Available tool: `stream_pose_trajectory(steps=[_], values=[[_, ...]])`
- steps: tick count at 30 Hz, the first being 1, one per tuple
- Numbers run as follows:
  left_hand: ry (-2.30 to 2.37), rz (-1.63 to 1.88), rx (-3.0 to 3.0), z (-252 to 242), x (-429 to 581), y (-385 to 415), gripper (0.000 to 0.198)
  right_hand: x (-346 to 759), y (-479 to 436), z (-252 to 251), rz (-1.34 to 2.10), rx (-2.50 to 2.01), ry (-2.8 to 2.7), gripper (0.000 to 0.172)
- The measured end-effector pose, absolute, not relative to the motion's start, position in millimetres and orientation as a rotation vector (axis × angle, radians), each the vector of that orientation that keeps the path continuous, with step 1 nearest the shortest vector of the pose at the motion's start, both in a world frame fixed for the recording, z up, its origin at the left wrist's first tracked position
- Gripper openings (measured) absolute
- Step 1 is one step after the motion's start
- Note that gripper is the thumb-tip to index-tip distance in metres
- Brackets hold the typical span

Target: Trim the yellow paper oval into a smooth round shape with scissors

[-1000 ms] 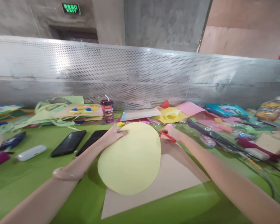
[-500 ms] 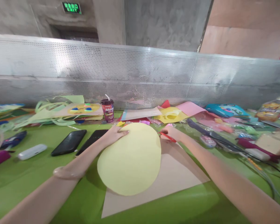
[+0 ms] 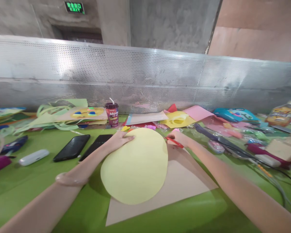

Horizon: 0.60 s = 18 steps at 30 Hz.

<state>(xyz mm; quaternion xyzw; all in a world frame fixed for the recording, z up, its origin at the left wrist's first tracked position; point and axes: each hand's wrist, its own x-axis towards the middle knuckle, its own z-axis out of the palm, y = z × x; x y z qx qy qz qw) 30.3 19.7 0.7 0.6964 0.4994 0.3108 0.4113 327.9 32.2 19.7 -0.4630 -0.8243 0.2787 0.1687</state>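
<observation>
A pale yellow oval of paper (image 3: 135, 168) is tilted up in front of me, over a beige sheet (image 3: 184, 174) lying on the green table. My left hand (image 3: 122, 139) grips the oval's upper left edge, thumb in front and the other fingers behind it. At the oval's upper right edge, my right hand (image 3: 179, 137) is closed around red scissors (image 3: 176, 142). Their blades are mostly hidden, so whether they touch the paper is unclear.
Two black phones (image 3: 72, 148) and a white case (image 3: 34, 157) lie left. A drink cup (image 3: 112, 115) stands behind. Coloured paper scraps (image 3: 179, 119) line the back, before a perforated metal panel (image 3: 160, 77). Cables and a glue gun-like tool (image 3: 215, 139) lie right.
The yellow oval has shifted very slightly, its top edge a touch higher. Both hands keep their holds in nearly the same places.
</observation>
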Motion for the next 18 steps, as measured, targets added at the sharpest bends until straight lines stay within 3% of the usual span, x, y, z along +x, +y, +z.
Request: stream_pose_trajectory(steps=[6, 18], values=[[1.243, 0.801, 1.708, 1.5, 31.0, 18.7, 0.047, 327.4, 30.6, 21.6, 1.053, -1.257, -2.232, 0.009], [1.229, 0.832, 1.668, -0.7, 30.1, 19.9, 0.048, 325.1, 27.1, 23.7, 1.032, -1.281, -2.243, 0.006]])
